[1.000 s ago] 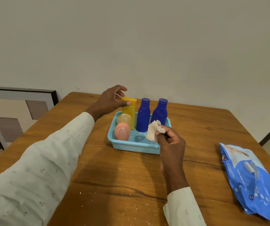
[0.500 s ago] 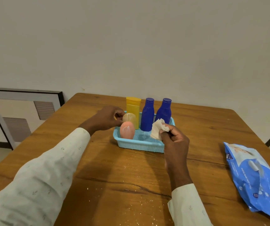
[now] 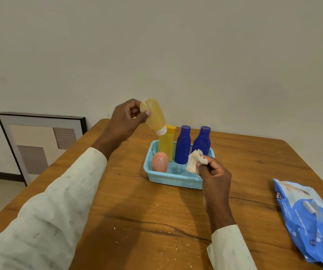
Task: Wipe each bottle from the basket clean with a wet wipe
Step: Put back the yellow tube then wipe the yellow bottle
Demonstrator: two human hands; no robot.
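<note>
A small translucent amber plastic bottle with a white cap (image 3: 153,115) is up in the air above the far-left corner of the basket, tipped so its cap points down and to the right, close over the top of the tall yellow bottle. The left hand (image 3: 126,121) has it pinched near its base between thumb and curled fingers. The light blue perforated plastic basket (image 3: 173,180) sits on the wooden table (image 3: 137,221) and holds a tall opaque yellow bottle with a flat yellow cap (image 3: 166,145) at the back left, two dark blue plastic bottles (image 3: 183,146) (image 3: 202,141) standing upright beside it, and a rounded pink bottle (image 3: 159,162) at the front left. The right hand (image 3: 215,176) is closed around a crumpled white wet wipe (image 3: 194,162), held at the basket's near-right corner. A blue soft pack of wipes (image 3: 311,217) lies well apart on the table's right side. A black-framed picture (image 3: 39,141) leans against the wall to the left.
</note>
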